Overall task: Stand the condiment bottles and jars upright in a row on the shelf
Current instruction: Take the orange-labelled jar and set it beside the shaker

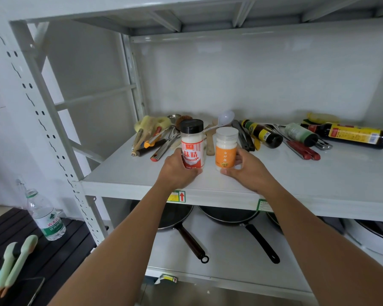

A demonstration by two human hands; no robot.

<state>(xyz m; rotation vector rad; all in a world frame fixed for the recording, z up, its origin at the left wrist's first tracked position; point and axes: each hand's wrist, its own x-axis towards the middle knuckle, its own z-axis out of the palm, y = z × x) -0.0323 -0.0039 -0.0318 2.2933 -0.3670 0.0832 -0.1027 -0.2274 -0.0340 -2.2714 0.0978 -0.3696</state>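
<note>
The left hand is gripping the upright MSG jar; the right hand is gripping the upright sugar jar. Beyond the right hand, nearer to it, three bottles are lying sideways on the shelf.

Both bare arms reach forward, side by side. The left hand is curled, its thumb low in front and its fingers wrapped behind. The right hand is curled too, thumb low in front.
</note>
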